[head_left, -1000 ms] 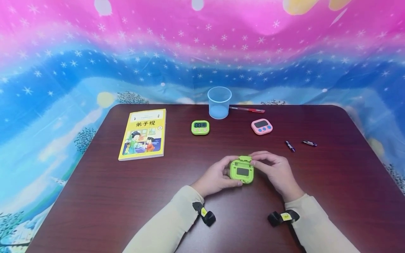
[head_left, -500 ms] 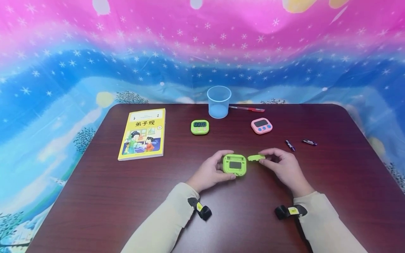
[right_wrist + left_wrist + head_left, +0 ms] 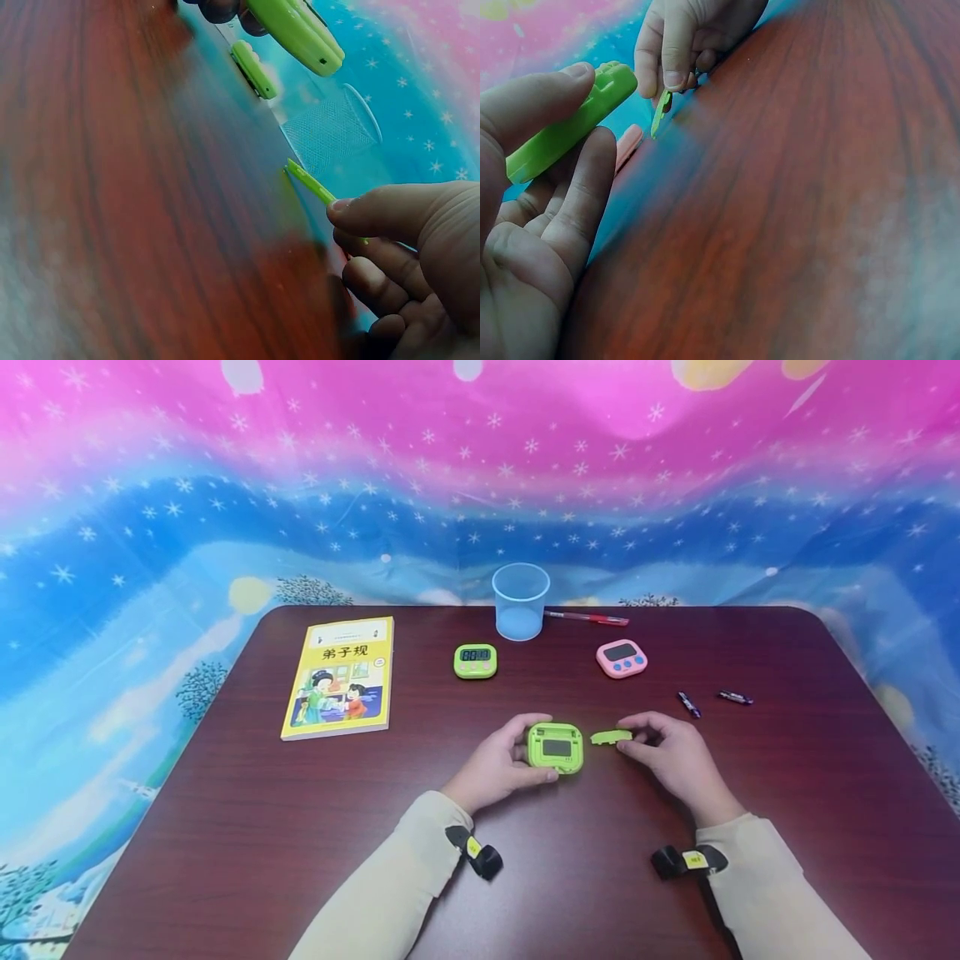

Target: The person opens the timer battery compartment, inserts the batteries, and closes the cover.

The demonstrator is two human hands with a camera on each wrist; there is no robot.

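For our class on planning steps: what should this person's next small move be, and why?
Probably lay down the green cover that the right hand pinches, freeing it for the two batteries nearby: the left hand holds the green timer, whose battery compartment looks open and empty.

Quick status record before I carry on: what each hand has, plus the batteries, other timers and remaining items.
Left hand: holds green timer, back facing up, compartment open, no battery visible inside
Right hand: pinches small green cover, apart from timer
Batteries: one and another, loose on table
Second green timer: face up, digits showing
Pink timer: face up, display blank
Cup: upright, red pen beside it
Book: flat, left side
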